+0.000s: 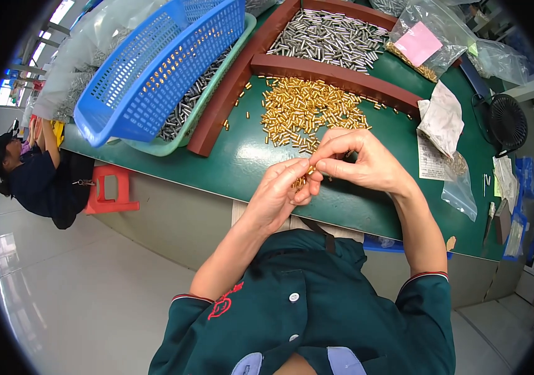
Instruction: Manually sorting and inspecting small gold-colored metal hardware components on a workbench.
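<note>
My left hand [282, 190] is cupped over the table's near edge, with several small brass cylinders [299, 183] in its curled fingers. Close against it, my right hand [357, 159] pinches with thumb and forefinger at the left fingertips. A small brass piece shows between the two hands; its far side is hidden by the fingers. Just beyond my hands spreads a pile of brass cylinders [307, 109] on the green tabletop [229, 172]. Behind a brown bar [336, 74] lies a heap of silver pins [329, 39].
A blue perforated basket [126, 106] sits in a pale green tray [176, 147] of dark metal pins at left. On the right are crumpled paper [442, 119], plastic bags [461, 197] and a black fan [508, 122]. A person [32, 169] works beyond a red stool [110, 190].
</note>
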A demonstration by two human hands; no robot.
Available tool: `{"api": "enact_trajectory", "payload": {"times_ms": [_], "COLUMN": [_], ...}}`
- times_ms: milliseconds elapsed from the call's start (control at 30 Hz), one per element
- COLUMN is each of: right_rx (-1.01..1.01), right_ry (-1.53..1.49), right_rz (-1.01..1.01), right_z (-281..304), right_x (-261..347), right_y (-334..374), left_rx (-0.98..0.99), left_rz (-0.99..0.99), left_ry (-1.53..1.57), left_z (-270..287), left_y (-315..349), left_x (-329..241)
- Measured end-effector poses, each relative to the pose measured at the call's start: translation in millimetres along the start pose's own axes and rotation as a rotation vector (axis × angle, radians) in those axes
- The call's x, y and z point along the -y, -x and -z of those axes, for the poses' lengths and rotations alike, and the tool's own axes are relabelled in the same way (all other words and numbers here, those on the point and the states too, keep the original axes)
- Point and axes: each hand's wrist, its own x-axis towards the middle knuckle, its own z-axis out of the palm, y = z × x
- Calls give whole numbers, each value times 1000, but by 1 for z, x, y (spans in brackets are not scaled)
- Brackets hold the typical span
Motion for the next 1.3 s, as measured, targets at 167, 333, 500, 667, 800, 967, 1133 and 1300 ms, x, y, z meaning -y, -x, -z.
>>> {"api": "enact_trajectory", "payload": {"times_ms": [167,333,500,667,800,967,1133,1300], "right_rx": [-306,-416,-449,-358,-268,-171,-125,-248], "right_ry": [98,564,807,920,1031,1132,1227,1044], "right_rz": [-124,-65,75,149,137,160,186,245], "right_z": [17,12,-2,-1,2,6,3,10], "right_x": [-8,-19,-28,-28,-27,-25,-20,-20], "right_y": [-4,-10,-20,-31,-39,-47,-51,-49], "left_rx": [62,29,-4,-23,-14,-8,-5,8], "left_rz": [-38,-34,-16,-21,-21,-9,-13,-18], "left_ry": [31,214,212,92,81,73,71,66], "left_z": [2,8,10,8,9,9,9,7], "left_y": [-1,-3,-4,-4,-4,-3,-4,-6], "left_x": [-2,1,2,0,0,-1,-1,-2]}}
